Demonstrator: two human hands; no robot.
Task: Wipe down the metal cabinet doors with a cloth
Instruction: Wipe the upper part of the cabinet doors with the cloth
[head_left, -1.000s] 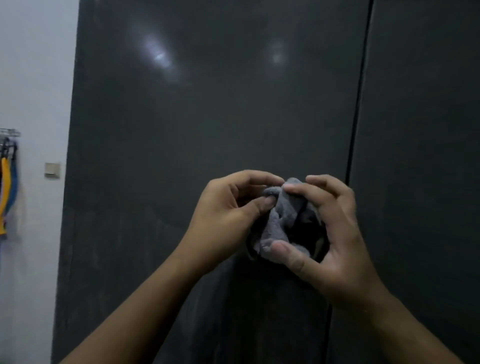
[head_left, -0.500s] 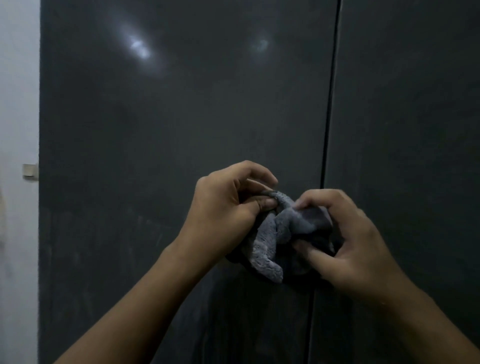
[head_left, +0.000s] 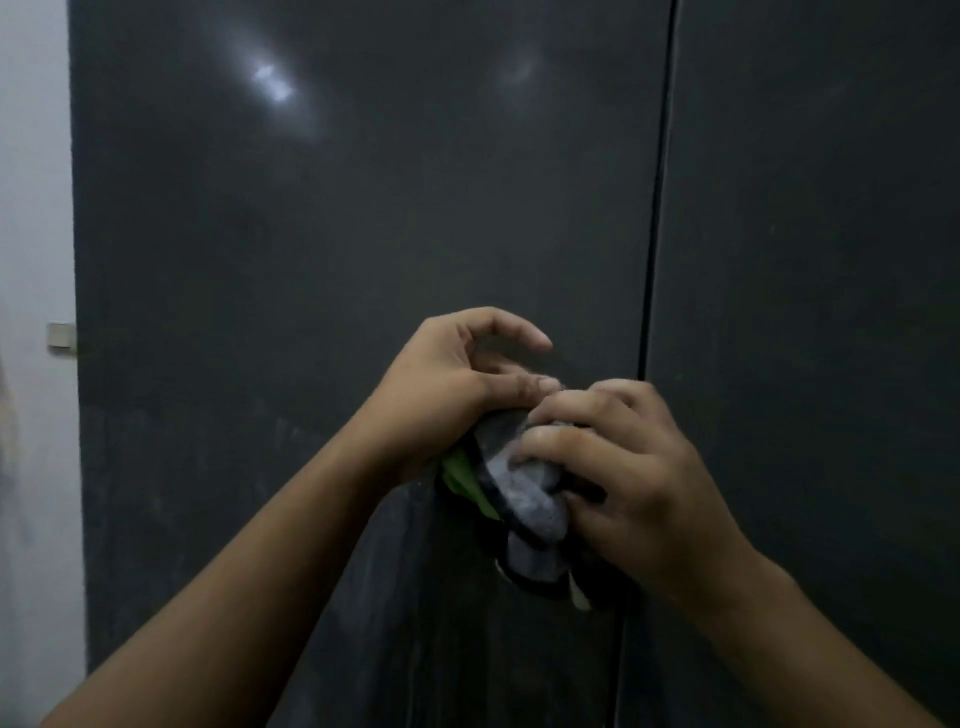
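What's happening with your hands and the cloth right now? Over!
Left hand and right hand both gripping the grey cloth, bunched up. Held in front of the cabinet doors, near the seam. Nothing seen blocking the doors. Over.

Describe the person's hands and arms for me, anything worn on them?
Nothing worn that shows. The left hand and right hand have no gloves, and the fingers no rings. No watch or band on either wrist. The left forearm and right forearm are uncovered to the frame's edge; no sleeve shows.

Bare left hand (head_left: 457, 384), bare right hand (head_left: 639, 478), forearms (head_left: 270, 571) uncovered to the frame edge.
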